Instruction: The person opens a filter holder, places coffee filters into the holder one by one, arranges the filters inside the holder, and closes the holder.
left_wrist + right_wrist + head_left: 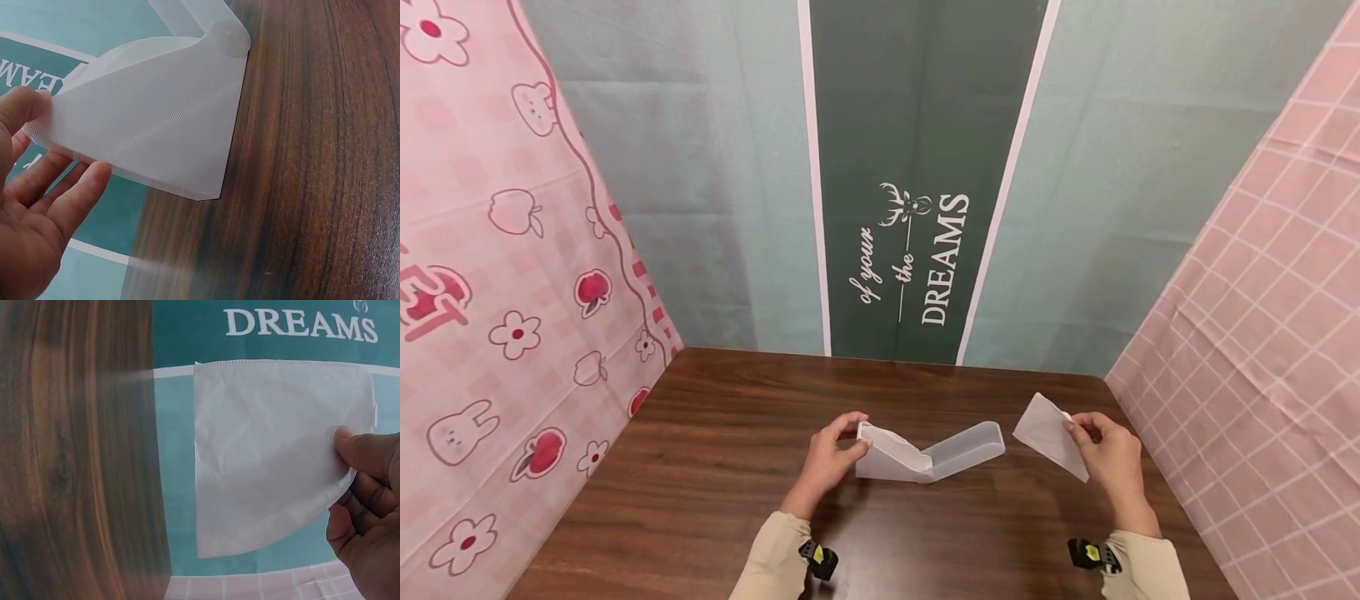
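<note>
My left hand (835,458) grips the left end of a frosted white plastic filter case (144,119), thumb over the near wall and fingers beneath and behind it. The case's hinged lid (966,452) is swung open to the right, and white paper shows inside the case in the head view. To the right, my right hand (1108,458) pinches a white, fan-shaped paper coffee filter (269,450) by its curved edge, between thumb and fingers. One straight edge of the filter has a crimped seam. The filter hangs apart from the case, to the right of the lid.
The dark wood table (700,467) spans the space below both hands. Pink printed cloth (550,275) lines the left side, pink checked cloth (1285,317) the right. A green and teal curtain (895,100) with white lettering stands behind the table's far edge.
</note>
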A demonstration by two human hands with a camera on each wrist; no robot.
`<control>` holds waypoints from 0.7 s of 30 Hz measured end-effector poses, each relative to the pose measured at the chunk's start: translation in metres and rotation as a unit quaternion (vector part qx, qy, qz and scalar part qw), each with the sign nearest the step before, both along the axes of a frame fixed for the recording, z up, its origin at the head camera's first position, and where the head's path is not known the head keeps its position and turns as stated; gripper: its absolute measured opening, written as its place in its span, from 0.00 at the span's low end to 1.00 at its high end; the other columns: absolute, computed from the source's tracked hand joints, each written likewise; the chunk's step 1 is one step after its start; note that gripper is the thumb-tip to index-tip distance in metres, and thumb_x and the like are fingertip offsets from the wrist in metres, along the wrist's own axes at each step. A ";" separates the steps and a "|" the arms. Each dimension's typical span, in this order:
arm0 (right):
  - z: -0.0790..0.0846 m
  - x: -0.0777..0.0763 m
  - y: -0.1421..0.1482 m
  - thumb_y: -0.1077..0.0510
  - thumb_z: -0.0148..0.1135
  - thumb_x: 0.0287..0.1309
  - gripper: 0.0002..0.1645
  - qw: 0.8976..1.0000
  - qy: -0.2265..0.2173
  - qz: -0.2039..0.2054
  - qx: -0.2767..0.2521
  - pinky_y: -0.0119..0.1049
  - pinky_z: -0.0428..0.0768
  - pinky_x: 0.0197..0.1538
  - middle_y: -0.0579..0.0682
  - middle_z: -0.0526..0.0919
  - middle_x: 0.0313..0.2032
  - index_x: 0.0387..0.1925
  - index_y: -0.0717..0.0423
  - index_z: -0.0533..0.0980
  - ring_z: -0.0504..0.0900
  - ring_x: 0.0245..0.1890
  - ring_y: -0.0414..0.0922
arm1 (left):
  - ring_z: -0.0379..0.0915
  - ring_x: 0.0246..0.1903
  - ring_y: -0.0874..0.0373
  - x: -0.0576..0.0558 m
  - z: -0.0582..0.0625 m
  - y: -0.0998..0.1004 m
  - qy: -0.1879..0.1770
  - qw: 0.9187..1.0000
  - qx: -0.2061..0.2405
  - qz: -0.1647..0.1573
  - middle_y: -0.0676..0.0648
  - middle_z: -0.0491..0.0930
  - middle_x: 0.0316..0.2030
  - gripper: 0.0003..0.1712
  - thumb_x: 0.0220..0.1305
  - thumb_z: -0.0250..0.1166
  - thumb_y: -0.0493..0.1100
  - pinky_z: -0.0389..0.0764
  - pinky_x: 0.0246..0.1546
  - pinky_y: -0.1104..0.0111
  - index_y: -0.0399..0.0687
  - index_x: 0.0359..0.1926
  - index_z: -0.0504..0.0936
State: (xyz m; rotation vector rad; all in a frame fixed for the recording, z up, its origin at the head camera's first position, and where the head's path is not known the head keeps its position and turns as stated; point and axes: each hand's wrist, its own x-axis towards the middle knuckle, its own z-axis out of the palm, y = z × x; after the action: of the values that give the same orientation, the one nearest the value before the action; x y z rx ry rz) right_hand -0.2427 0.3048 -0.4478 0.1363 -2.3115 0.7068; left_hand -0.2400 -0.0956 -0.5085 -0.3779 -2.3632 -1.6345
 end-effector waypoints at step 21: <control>0.027 -0.001 -0.024 0.72 0.73 0.37 0.10 0.997 0.059 0.042 0.002 0.23 0.64 0.22 0.51 0.78 0.18 0.24 0.62 0.79 0.67 0.18 0.33 | 0.77 0.40 0.50 0.000 0.001 0.001 0.012 1.000 0.005 0.004 0.49 0.81 0.38 0.18 0.54 0.69 0.40 0.77 0.39 0.53 0.51 0.48 0.79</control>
State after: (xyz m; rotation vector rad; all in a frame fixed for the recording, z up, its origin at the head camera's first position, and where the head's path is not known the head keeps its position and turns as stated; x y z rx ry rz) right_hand -0.2441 0.2812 -0.4203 0.2723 -2.2049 0.7175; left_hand -0.2402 -0.0950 -0.5079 -0.3834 -2.3350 -1.6299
